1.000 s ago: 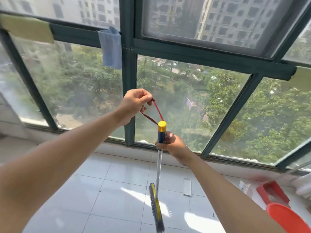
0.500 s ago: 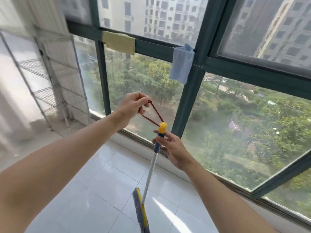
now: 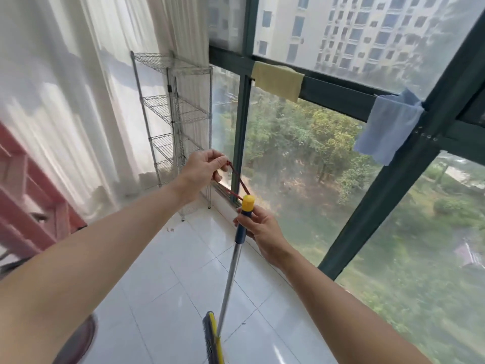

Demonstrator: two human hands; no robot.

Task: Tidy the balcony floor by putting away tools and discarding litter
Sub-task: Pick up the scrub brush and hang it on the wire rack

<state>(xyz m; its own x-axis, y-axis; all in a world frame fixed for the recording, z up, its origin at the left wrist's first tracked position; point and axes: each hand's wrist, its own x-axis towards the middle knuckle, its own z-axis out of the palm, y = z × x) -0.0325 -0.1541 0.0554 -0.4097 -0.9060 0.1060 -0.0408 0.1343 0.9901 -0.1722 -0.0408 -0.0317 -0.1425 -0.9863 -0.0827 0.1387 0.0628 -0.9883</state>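
Broom (image 3: 230, 271) hangs near-upright in front of me, long axis vertical, head low by the window edge of the floor (image 3: 181, 274), maybe off the tiles. My right hand (image 3: 262, 229) grips its blue handle top; left hand (image 3: 202, 169), higher, pinches the red loop (image 3: 237, 179) taut.

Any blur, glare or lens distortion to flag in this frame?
Head view: the wide-angle lens bends the window frame. In the same view, backlight blows out the curtain, the floor shows glare and the left edge is smeared. The left hand, right hand, loop and handle are fairly sharp.
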